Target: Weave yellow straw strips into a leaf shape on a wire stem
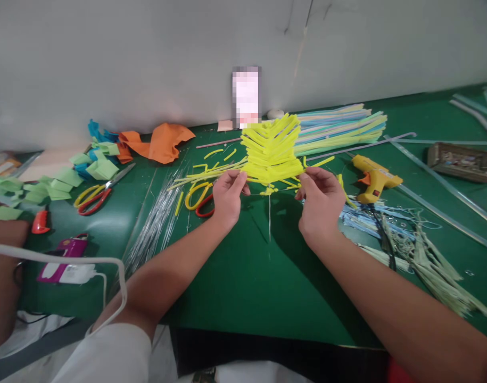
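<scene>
A leaf-shaped piece made of yellow pipe cleaners [272,151] is held up in front of me, its rows slanting out from a middle line. A thin wire stem [270,218] hangs from its lower end. My left hand [228,194] pinches its lower left edge between thumb and fingers. At the lower right edge, my right hand [322,199] pinches it the same way. Behind my left hand lie scissors with yellow and red handles [198,199], partly hidden. Loose yellow pipe cleaners [211,173] lie on the table around the piece.
On the green table [243,287], a yellow glue gun [373,178] and bundled pastel pipe cleaners [343,127] lie right. Leftward are silver wires [155,218], scissors [103,191], orange cloth [163,142] and a purple-white device [67,260]. A white cable [119,276] crosses my left arm. A phone [246,98] leans at the wall.
</scene>
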Demonstrator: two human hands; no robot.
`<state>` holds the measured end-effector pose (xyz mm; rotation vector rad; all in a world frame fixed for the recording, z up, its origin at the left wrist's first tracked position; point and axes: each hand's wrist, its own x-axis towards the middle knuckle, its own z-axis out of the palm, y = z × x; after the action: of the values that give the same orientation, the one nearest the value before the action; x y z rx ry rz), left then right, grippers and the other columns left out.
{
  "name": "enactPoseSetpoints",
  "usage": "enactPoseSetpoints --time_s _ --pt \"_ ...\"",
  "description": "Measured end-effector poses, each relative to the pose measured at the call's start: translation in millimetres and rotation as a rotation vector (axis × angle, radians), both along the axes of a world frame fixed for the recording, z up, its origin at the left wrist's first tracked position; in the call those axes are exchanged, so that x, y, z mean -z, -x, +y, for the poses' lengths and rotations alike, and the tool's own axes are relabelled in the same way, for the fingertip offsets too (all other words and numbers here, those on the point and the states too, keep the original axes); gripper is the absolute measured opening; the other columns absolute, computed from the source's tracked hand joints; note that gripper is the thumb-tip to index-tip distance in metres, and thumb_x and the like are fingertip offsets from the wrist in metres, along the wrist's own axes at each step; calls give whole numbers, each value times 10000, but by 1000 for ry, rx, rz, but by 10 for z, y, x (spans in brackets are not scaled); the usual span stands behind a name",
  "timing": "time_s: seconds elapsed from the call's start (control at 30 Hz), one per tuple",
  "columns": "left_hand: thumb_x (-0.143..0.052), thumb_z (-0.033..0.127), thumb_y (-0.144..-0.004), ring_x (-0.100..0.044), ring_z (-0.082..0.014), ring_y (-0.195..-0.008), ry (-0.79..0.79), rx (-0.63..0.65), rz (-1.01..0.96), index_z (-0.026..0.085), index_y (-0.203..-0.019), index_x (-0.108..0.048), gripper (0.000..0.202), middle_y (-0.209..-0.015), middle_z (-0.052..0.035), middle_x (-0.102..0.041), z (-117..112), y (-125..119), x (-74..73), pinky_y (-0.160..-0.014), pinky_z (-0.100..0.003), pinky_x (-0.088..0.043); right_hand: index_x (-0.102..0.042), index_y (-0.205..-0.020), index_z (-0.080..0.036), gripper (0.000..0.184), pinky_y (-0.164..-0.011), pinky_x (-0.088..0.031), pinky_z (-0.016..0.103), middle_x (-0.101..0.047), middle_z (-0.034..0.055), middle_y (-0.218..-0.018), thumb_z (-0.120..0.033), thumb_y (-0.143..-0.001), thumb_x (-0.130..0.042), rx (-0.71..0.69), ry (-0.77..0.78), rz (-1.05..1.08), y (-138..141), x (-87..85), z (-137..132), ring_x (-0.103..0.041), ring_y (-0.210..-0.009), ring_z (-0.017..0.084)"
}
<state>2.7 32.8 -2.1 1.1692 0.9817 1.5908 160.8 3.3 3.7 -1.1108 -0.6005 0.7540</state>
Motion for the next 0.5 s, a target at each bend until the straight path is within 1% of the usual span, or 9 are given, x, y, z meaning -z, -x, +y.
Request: enactPoseSetpoints --time_s 0.13,0.27,0.4,0.5 --pt "-733 421 -783 -529 -57 -464 -20 5 14 185 -746 -617 265 -544 61 -560 -20 -1 -18 -498 -202 -430 -682 -831 -214 158 -412 -377 239 -641 -26 -755 -267 -694 -740 -8 45 32 -22 13 24 -466 -467 65" --pt "-746 428 -770 -530 -59 -457 -18 30 -8 180 -757 -618 280 -535 62 -558 -18 -4 -20 -489 -202 -426 -688 -810 -202 159 -395 -335 222 -660 -17 -758 -254 -671 -744 0 29 58 -31 11 43 -486 -491 66" --pt "-730 401 -790 -530 -60 -452 22 27 -57 181 -757 -622 247 -533 65 -548 8 -5 -9 -480 -202 -422 -642 -756 -207 156 -405 -345 218 -651 -35 -679 -273 -665 -749 -32 17 93 -16 -23 34 -469 -459 62" --pt "-719 374 -798 -530 -57 -448 64 25 -97 182 -750 -627 219 -563 60 -557 26 -4 -13 -471 -206 -416 -610 -722 -205 178 -415 -350 218 -660 -35 -664 -276 -653 -758 -67 18 139 -1 -46 19 -450 -434 55"
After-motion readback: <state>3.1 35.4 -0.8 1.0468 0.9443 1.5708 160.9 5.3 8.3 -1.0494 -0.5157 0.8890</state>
